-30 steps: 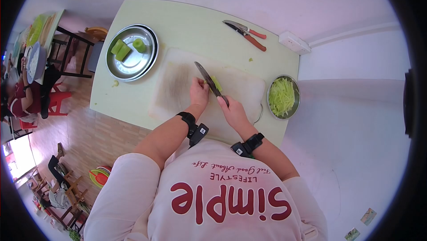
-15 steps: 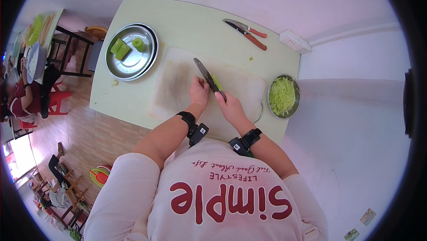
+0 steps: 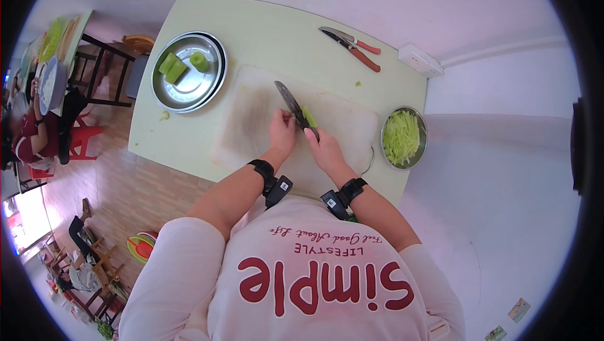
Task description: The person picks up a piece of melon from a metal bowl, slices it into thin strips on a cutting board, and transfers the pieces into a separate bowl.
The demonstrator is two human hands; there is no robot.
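Knife [image 3: 290, 103] blade angles across the white cutting board [image 3: 251, 121], its handle wrapped in the right hand [image 3: 324, 149], edge resting against a small green vegetable piece [image 3: 308, 116] at mid-board. Left hand [image 3: 282, 133] curls over, fingertips pinning the near end. Firm, wet-looking flesh (probably slippery), so hold it low, fingers tucked back.

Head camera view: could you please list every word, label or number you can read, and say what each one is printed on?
"Simple": large dark red letters on the person's pale shirt, upside down in this view.
"LIFESTYLE": smaller red capitals on the same shirt.
"Feel Good About Life": red script on the shirt; small, so this reading is uncertain.
Small tags on the wrist bands: too small to read.
Cards on the floor: too blurred to read.
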